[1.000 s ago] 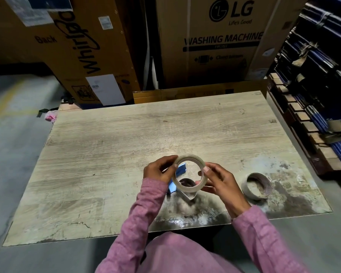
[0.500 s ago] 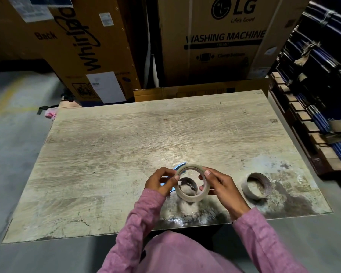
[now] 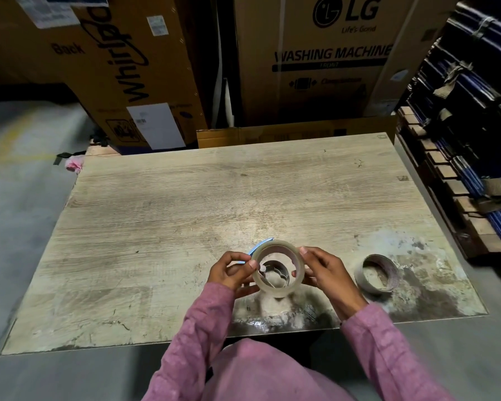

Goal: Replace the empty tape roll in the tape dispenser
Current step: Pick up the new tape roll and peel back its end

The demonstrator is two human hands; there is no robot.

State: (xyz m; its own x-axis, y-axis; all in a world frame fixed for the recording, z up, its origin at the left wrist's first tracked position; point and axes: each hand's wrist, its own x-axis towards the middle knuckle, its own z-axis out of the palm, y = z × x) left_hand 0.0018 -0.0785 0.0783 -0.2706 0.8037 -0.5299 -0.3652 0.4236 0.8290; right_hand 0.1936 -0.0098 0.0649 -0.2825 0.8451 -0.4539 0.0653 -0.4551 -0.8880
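Holding the clear tape roll (image 3: 278,269) upright between both hands just over the bench (image 3: 185,204): left hand (image 3: 229,272) pinches its left rim, right hand (image 3: 320,270) grips the right rim. Blue tape dispenser (image 3: 259,246) peeks out behind the roll, mostly hidden, so can't tell what's holding it. Empty cardboard core (image 3: 377,274) sits on the bench near the right hand's grip, not touching it.

head cam | worn on head | faces fwd+down | table (image 3: 185,204) near, close below

Worn wooden tabletop (image 3: 185,204), stained near front edge; empty tape core (image 3: 377,274) resting on stained right part.
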